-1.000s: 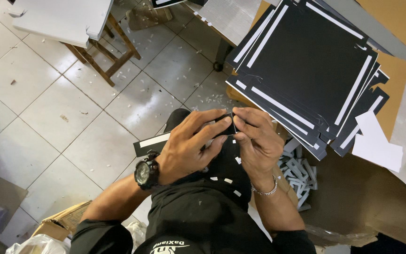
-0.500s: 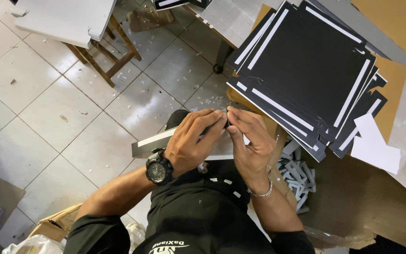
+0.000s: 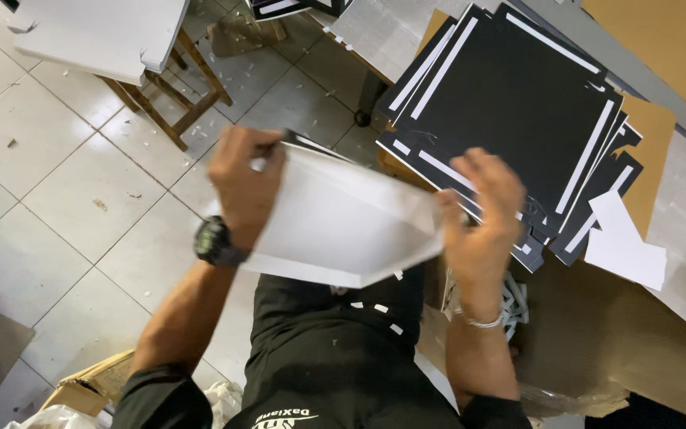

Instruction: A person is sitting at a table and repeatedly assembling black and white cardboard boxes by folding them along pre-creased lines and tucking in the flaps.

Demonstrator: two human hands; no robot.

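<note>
Even daylight, hands slightly motion-blurred

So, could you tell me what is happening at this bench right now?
A person holds a white card sheet up in front of them with both hands. The left hand, with a dark watch on its wrist, grips the sheet's left edge, and the right hand grips its right edge. Behind the sheet, a stack of black sheets with white strips lies on the brown cardboard-covered table.

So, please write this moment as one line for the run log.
left hand: grips white board sheet at left edge | right hand: grips its right edge | stack of black sheets: on table, behind
</note>
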